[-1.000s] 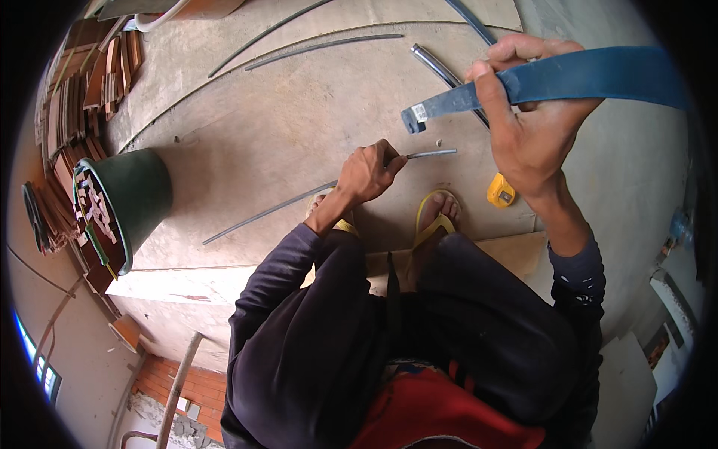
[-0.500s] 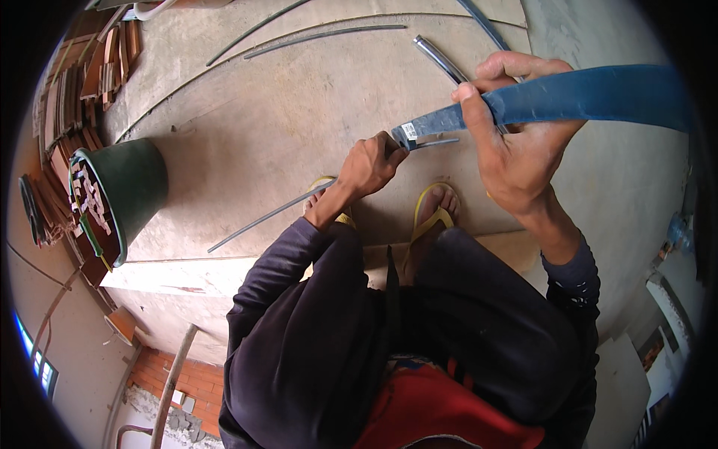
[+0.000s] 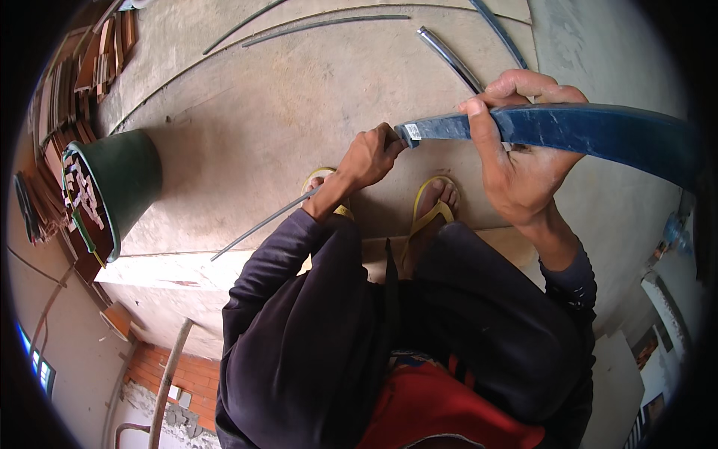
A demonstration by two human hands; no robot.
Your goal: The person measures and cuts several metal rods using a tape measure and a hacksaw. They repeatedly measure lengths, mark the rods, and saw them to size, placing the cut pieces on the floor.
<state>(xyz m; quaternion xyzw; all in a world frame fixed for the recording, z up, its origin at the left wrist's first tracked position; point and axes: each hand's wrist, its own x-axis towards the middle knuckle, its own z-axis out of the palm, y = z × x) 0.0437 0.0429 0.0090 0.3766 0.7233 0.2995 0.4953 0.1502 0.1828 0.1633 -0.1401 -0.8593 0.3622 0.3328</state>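
A long strip with a dark blue face (image 3: pixel 598 129) and a small white label near its left end stretches across to the right edge. The closed fingers of my left hand (image 3: pixel 368 157) pinch its labelled end. My right hand (image 3: pixel 523 168) grips the strip further right, thumb on the near face and fingers curled over the far edge. A thin grey rod (image 3: pixel 258 228) runs diagonally behind my left wrist; whether that hand also holds it, I cannot tell. Beyond my right hand a shiny metal tube-like piece (image 3: pixel 447 56) lies on the floor.
Thin grey strips (image 3: pixel 321 28) and a blue strip (image 3: pixel 499 34) lie at the far side. On the left, a tilted green bucket (image 3: pixel 134 187) holds offcuts beside stacked brown tiles (image 3: pixel 71 90). My yellow sandals (image 3: pixel 430 217) stand near a floor step (image 3: pixel 172 269).
The strip's right part has dropped toward me and its face has turned. My right hand has shifted slightly nearer; my left hand keeps its pinch on the end.
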